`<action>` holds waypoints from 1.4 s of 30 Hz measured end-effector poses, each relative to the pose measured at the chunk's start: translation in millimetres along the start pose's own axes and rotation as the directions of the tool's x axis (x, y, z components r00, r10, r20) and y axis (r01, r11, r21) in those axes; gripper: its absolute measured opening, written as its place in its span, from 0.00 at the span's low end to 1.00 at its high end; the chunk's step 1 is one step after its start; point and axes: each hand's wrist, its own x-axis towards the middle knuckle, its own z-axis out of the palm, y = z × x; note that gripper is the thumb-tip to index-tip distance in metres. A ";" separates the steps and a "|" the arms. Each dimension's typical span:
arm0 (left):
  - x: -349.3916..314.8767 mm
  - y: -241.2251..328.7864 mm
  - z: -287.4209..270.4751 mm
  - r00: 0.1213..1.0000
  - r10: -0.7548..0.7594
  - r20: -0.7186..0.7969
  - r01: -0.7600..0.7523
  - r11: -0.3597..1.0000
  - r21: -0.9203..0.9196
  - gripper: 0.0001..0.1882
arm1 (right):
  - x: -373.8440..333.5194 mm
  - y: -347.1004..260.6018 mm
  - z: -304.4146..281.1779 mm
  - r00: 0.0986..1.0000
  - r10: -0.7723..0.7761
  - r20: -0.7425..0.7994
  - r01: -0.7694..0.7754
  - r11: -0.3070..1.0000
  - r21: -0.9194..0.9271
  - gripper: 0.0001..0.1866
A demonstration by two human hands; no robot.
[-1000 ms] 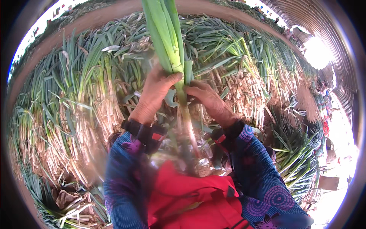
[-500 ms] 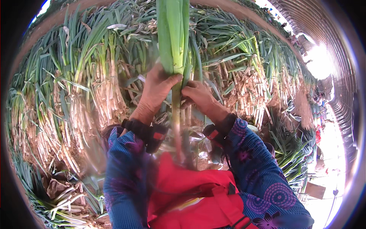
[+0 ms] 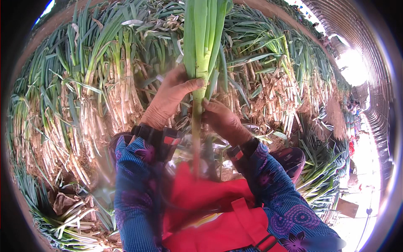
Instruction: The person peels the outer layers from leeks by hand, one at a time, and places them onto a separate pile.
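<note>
Upright in front of me stands a large green onion (image 3: pixel 203 63), its broad green leaves at the top and its pale stalk running down toward my lap. My left hand (image 3: pixel 170 94) is closed round it from the left, just below where the leaves fan out, thumb across the front. Slightly lower, my right hand (image 3: pixel 222 119) pinches at the stalk's right side with thumb and fingers. A narrow leaf strip (image 3: pixel 213 84) stands off the stalk above that hand. Whether my right fingers grip the stalk itself or an outer layer cannot be made out. The lower end is blurred.
Rows of green onions (image 3: pixel 121 90) lean behind the work on the left, with more (image 3: pixel 273 90) on the right. Loose green onions (image 3: pixel 73 222) lie at lower left. A red apron (image 3: pixel 210 210) covers my lap. A curved, ribbed wall (image 3: pixel 357 29) rises at far right.
The green onion and my left hand appear a little farther right. My right hand has slid lower along the stalk, and the narrow leaf strip above it shows more clearly.
</note>
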 end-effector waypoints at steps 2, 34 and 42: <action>-1.1 0.6 -3.1 0.999 -0.017 0.033 0.017 1.000 -0.002 0.24 | -1.3 5.4 2.7 0.998 -0.059 0.007 0.056 0.978 0.203 0.21; -1.5 18.7 -31.7 0.972 0.145 -0.186 -0.178 0.969 -0.173 0.17 | -91.2 108.5 -152.8 0.929 0.163 -0.332 -0.358 0.169 -0.918 0.26; 0.7 -14.1 -29.5 0.958 0.038 -0.285 -0.072 0.991 -0.109 0.19 | -12.9 -8.9 16.6 0.984 -0.175 0.022 0.166 0.875 -0.455 0.19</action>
